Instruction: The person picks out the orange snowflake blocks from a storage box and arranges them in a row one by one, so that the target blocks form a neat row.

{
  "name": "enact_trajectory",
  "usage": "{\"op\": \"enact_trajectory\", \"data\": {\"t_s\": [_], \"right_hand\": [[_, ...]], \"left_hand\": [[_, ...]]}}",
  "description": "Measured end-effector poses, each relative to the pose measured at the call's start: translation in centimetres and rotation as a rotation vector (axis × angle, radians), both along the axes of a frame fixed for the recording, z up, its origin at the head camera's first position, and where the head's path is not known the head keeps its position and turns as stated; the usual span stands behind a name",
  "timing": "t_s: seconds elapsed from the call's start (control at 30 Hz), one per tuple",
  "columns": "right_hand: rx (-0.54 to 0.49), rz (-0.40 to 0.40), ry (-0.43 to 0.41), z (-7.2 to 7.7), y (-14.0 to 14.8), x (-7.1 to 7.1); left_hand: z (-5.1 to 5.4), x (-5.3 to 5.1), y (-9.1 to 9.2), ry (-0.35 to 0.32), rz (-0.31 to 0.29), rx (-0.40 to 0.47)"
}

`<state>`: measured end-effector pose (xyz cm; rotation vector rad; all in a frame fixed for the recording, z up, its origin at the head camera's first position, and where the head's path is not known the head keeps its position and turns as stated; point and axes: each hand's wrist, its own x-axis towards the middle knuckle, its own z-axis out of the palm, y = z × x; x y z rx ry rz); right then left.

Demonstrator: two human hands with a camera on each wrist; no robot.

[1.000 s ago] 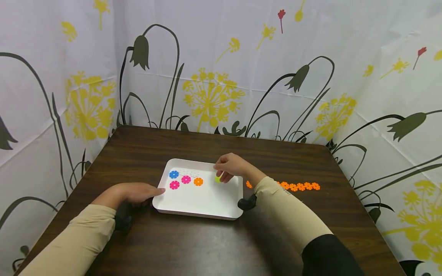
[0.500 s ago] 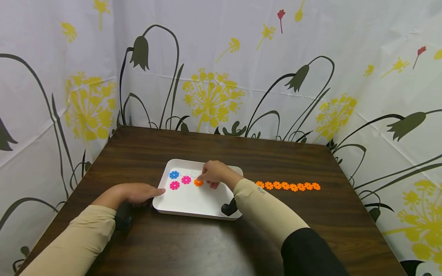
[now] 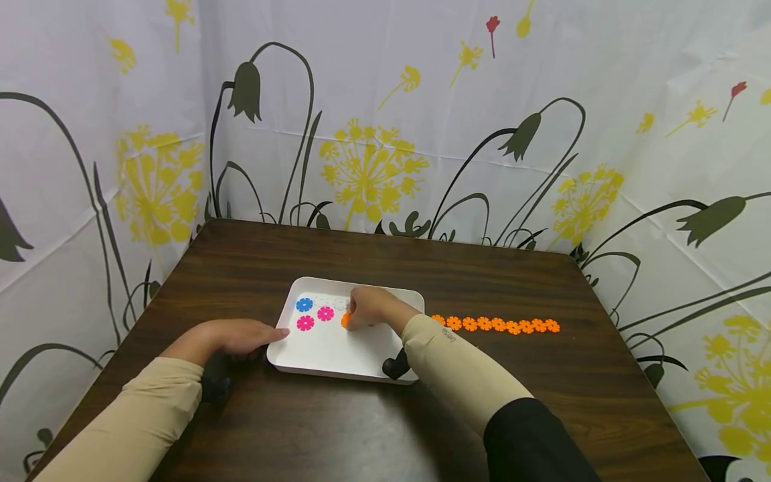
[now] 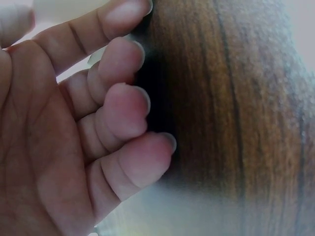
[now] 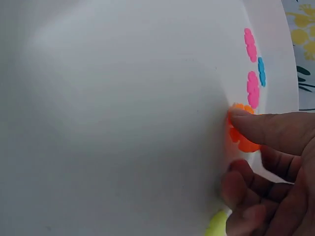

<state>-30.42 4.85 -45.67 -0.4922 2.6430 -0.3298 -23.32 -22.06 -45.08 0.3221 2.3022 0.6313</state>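
Observation:
A white tray (image 3: 337, 348) lies on the table. My left hand (image 3: 241, 335) holds its left rim, the thumb over the edge; the left wrist view has the other fingers (image 4: 125, 110) curled close to the tabletop. Over the tray's right half, my right hand (image 3: 375, 308) pinches an orange flower-shaped disc (image 5: 246, 140), which stands tilted on its edge under the thumb. Left of it lie two pink discs (image 3: 325, 313) and a blue disc (image 3: 304, 304). A yellow-green disc (image 5: 216, 225) peeks out below the right fingers. Several whitish discs (image 3: 328, 303) blend into the tray's back.
A row of several orange flower discs (image 3: 498, 325), side by side, runs rightward from the tray on the dark wooden table (image 3: 385, 428). A flower-printed curtain (image 3: 373, 87) hangs behind and on both sides.
My right hand has moved left across the tray, from near the yellow-green disc to the orange disc, and has taken hold of it. The left hand has stayed at the tray's rim.

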Motion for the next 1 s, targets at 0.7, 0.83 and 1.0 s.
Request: {"op": "enact_trajectory", "data": {"t_s": [0.7,0.83,1.0], "right_hand": [[-0.761,-0.247,-0.459,1.8,7.4,-1.9],[-0.779,-0.281,-0.450,2.0,8.9,-1.9],[-0.849,-0.316,-0.443,2.4,11.6,-1.8]], "left_hand": [[0.1,0.0,0.0,0.006,-0.006,-0.004],[0.1,0.0,0.1,0.007,-0.004,-0.001],[0.1,-0.1,0.2,0.006,0.003,0.003]]}}
